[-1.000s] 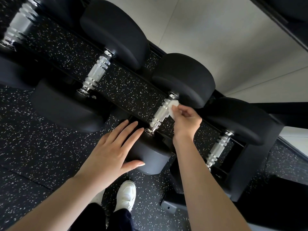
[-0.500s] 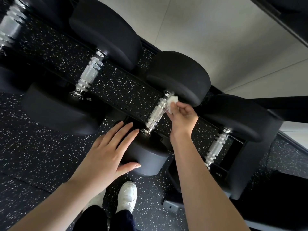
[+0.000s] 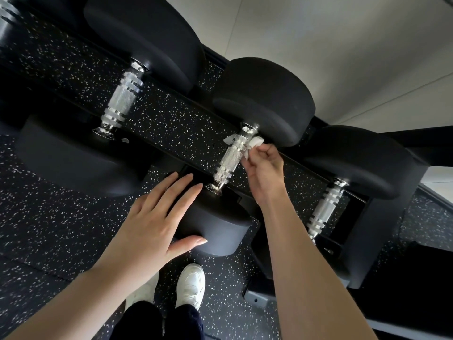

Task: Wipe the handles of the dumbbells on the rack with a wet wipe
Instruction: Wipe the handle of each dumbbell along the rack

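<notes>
Right grip [image 3: 263,165] pinches crumpled white wipe [image 3: 255,143] against knurled chrome handle [image 3: 230,157]; left grip [image 3: 157,217] spread.

No text, number, brand mark or sign can be read. The black round rubber dumbbell heads [image 3: 264,99], the knurled silver metal handles [image 3: 230,158] and the black metal rack [image 3: 382,241] show plain surfaces; a small pale spot [image 3: 125,140] by the rail is too small to make out.
</notes>
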The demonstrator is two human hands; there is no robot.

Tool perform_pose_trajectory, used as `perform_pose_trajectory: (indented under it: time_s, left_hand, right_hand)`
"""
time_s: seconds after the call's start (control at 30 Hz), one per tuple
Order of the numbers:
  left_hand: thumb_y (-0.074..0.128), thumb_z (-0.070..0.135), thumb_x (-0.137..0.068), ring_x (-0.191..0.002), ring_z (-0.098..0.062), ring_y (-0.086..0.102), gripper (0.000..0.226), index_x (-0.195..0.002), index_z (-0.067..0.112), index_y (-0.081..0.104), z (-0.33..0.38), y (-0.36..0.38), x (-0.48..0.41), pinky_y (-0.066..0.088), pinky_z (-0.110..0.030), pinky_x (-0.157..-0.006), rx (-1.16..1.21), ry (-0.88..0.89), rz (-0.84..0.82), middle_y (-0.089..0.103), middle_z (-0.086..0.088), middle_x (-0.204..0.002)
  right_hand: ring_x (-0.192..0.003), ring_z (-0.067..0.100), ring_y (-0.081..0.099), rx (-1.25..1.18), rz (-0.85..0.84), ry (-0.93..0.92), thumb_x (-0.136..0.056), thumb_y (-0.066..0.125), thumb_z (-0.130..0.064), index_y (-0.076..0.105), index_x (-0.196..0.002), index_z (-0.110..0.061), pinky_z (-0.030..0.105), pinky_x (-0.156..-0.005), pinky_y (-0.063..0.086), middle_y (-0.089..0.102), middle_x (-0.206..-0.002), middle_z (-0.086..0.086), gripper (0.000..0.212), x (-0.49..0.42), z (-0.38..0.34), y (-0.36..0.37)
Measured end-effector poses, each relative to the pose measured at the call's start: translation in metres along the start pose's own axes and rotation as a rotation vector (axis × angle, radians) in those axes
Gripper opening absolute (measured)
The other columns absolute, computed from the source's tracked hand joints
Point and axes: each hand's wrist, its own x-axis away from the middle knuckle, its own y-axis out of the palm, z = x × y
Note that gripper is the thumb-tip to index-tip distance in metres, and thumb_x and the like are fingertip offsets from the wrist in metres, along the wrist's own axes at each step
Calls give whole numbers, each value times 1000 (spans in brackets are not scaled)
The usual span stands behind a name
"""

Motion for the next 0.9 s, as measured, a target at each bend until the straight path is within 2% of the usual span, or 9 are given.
perform_pose_trajectory:
  time_s: [0.33, 0.43, 0.5, 0.6, 0.8, 0.9]
  left_hand:
    - [29, 66, -89, -141, -23, 31, 76, -146, 17, 31, 1, -2, 1, 43, -45, -97, -1, 1, 5, 34, -3, -152]
    - [30, 66, -88, -141, -23, 30, 76, -146, 17, 31, 1, -1, 1, 43, -45, -97, -2, 0, 6, 34, -3, -152]
    - [31, 65, -88, -141, -23, 30, 76, -146, 17, 32, 1, -1, 0, 44, -45, -96, -1, 0, 9, 34, -3, -152]
    - [30, 66, -88, -142, -23, 30, 76, -146, 17, 32, 1, 0, 1, 43, -44, -96, 2, -1, 9, 34, -2, -152]
    - [29, 66, -89, -142, -22, 28, 76, -146, 16, 34, 1, 0, 2, 41, -43, -98, -12, -6, 11, 33, -2, -153]
    - [29, 66, -89, -142, -22, 29, 76, -146, 16, 36, 1, 0, 1, 40, -43, -98, -13, -8, 13, 34, -2, -152]
  right_hand:
    - [-74, 10, 64, 163, -71, 5, -88, 50, 12, 48, -73, -10, 30, -81, 54, 67, -66, -3, 26, -1, 1, -9]
    - [-85, 21, 63, 215, -86, 14, -87, 52, 11, 48, -72, -10, 38, -89, 53, 65, -75, 6, 27, 2, 5, -12]
    - [-89, 25, 62, 258, -103, 31, -87, 51, 12, 47, -72, -10, 38, -90, 53, 64, -83, 13, 27, 6, 8, -13]
    - [-85, 25, 63, 298, -146, 88, -85, 52, 15, 46, -71, -9, 33, -85, 55, 62, -86, 18, 28, 15, 15, -16]
    - [-75, 19, 64, 331, -186, 197, -82, 49, 21, 45, -71, -7, 28, -75, 57, 63, -78, 12, 31, 17, 14, -18]
    - [-70, 16, 64, 386, -214, 228, -81, 47, 23, 46, -73, -7, 30, -78, 56, 64, -71, 7, 31, 21, 15, -18]
